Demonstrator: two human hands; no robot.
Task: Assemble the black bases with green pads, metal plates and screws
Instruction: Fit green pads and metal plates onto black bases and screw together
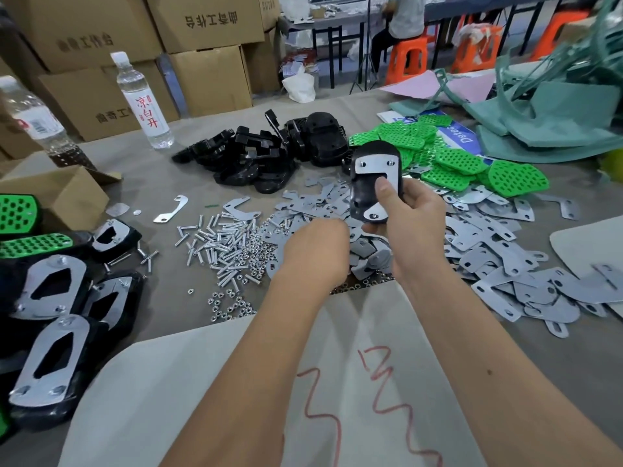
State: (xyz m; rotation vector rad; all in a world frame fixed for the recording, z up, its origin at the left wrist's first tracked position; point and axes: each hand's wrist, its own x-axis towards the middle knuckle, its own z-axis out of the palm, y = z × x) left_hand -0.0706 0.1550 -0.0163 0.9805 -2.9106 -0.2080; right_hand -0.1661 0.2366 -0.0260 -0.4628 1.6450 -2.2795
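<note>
Up above the table (161, 176), right hand (409, 210) grips a black base (365, 197) upright, thumb pressing its metal plate (376, 168). Left hand (317, 247) reaches down into the loose plates (488, 244) beside the screws (219, 244); fingers hidden, grip cannot be told.

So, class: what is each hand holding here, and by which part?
The right hand holds a black base by its lower half, thumb pressing the metal plate. The left hand reaches into the loose plates; its grasp cannot be told.
</note>
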